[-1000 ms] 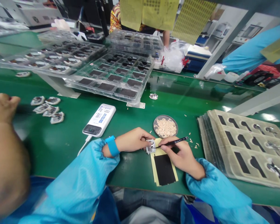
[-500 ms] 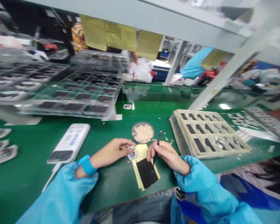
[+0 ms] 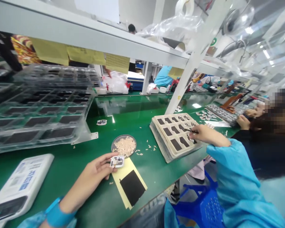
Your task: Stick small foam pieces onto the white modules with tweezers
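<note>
My left hand [image 3: 100, 167] pinches a small white plastic housing [image 3: 117, 161] with metal and dark parts inside. It is held over the top of a yellow paper sheet [image 3: 120, 179] that bears a black rectangular sheet [image 3: 132, 187]. My right hand [image 3: 202, 134] is closed on a slim black tweezers-like tool [image 3: 191, 130], above the right side of a beige compartment tray [image 3: 164, 136]. Dark pieces and small metal parts lie in the tray's compartments; my fingers hide some of them. A round dish [image 3: 112, 146] of small pale pieces stands just beyond my left hand.
Clear plastic trays [image 3: 44, 134] stand on a rack at left, near a white device [image 3: 26, 177] with a dark display. A white post [image 3: 185, 72] rises behind the beige tray. At right sits a co-worker [image 3: 270, 136]; a blue stool [image 3: 201, 205] is below the bench edge.
My right hand has moved from the black sheet rightward to the beige tray, still with the black tool. My left hand keeps the white housing, now tilted more upward. The view has swung right.
</note>
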Available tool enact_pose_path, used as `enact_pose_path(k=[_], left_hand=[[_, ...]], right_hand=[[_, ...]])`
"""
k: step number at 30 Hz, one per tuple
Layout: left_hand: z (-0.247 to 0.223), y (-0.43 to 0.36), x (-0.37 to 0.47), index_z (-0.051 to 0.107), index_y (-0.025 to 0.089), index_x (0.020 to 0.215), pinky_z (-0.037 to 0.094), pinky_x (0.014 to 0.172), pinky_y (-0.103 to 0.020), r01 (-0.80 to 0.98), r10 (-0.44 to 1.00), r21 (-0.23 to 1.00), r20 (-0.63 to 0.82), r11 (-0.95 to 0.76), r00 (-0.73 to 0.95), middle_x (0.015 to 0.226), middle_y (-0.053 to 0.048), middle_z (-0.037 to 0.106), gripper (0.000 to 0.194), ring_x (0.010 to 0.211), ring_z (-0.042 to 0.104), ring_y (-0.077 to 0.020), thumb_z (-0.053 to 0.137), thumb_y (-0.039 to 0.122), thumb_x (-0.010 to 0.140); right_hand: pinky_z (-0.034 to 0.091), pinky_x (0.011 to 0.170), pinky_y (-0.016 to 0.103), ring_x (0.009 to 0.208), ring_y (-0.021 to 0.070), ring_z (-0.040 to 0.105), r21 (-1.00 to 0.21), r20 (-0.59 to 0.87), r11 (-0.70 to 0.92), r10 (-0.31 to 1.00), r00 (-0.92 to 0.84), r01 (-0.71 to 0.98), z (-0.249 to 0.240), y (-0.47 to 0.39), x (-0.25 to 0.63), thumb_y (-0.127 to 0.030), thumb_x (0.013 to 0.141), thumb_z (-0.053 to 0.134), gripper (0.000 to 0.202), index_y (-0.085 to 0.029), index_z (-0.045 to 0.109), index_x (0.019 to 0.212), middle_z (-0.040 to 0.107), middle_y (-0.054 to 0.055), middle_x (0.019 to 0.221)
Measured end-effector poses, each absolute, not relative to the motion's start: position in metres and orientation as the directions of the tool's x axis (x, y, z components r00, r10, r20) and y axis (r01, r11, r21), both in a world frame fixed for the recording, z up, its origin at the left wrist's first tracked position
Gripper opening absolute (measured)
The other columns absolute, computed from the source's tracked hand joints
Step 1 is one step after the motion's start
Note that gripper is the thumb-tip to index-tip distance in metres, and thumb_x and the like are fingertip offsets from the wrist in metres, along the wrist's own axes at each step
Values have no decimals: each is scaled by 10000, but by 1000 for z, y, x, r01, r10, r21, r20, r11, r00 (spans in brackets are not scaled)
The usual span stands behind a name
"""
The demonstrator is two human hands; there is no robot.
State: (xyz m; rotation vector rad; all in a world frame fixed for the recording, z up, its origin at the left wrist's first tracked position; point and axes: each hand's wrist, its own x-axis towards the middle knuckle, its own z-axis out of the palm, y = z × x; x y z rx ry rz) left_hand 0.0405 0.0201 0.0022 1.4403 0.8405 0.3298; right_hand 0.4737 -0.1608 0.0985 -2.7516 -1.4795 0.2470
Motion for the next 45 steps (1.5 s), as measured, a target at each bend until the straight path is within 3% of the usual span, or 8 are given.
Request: enact_pose_path(k=[6, 16, 20, 24, 28, 34, 39, 45], left_hand=[[2, 11, 46, 484, 161, 1300, 370, 625, -221, 201, 647, 947, -317, 249, 693, 1067, -76, 659, 544, 808, 539, -163, 631, 347, 810], [-9, 12, 43, 509, 155, 1234, 335, 580, -195, 145, 763, 977, -213, 157, 610, 757, -16, 629, 562, 669, 456, -124, 681, 503, 828], [-5, 9, 45, 537, 128, 1215, 395, 598, -210, 103, 810, 984, -176, 142, 559, 971, -83, 677, 658, 736, 554, -142, 762, 525, 742], [-5, 6, 49, 624, 89, 1115, 462, 631, -241, 124, 793, 980, -198, 155, 577, 894, -100, 692, 646, 684, 576, -150, 764, 576, 713], [-7, 10, 49, 665, 96, 1040, 446, 578, -223, 108, 813, 982, -191, 158, 550, 801, -70, 685, 580, 611, 557, -125, 762, 569, 719], [-4, 19, 43, 661, 97, 922, 357, 507, -181, 49, 839, 983, -179, 180, 514, 663, -32, 644, 462, 542, 550, -103, 766, 510, 742], [-5, 22, 42, 679, 82, 1015, 259, 462, -182, 40, 863, 980, -192, 196, 468, 625, -44, 635, 462, 518, 525, -101, 619, 516, 866], [-8, 21, 41, 675, 83, 1177, 342, 525, -216, 14, 870, 989, -136, 147, 474, 798, -95, 697, 468, 682, 614, -157, 553, 445, 906]], right_hand=[[404, 636, 278, 716, 194, 609, -262, -89, -483, 874, 477, 836, 73, -184, 476, -469, 816, 610, 318, -162, 689, 838, 687, 40, 774], [365, 578, 278, 664, 188, 578, -175, -133, -514, 857, 497, 840, 90, -173, 466, -232, 681, 638, 95, -173, 591, 740, 643, 30, 722], [421, 686, 302, 780, 218, 627, -210, 162, -441, 864, 476, 873, 99, -169, 446, -257, 753, 651, 155, -171, 644, 881, 691, 69, 867], [424, 658, 283, 712, 176, 600, -361, 390, -182, 862, 325, 915, 100, -151, 381, -323, 835, 637, 138, -188, 614, 817, 669, 37, 794], [439, 646, 234, 709, 131, 606, -612, 298, 121, 951, 87, 782, 84, -114, 296, -241, 840, 627, 78, -202, 577, 885, 658, -10, 794], [434, 690, 242, 761, 135, 603, -702, 354, 347, 928, -118, 621, 45, -48, 233, -270, 841, 668, 98, -185, 623, 857, 665, -2, 823], [463, 682, 246, 734, 141, 602, -920, 209, 215, 976, -54, 328, 6, -30, 229, -350, 827, 723, 201, -155, 693, 867, 683, 22, 803], [459, 691, 258, 760, 153, 605, -989, -19, 4, 987, -158, 145, -7, -34, 248, -414, 826, 728, 294, -135, 741, 918, 709, 35, 852]])
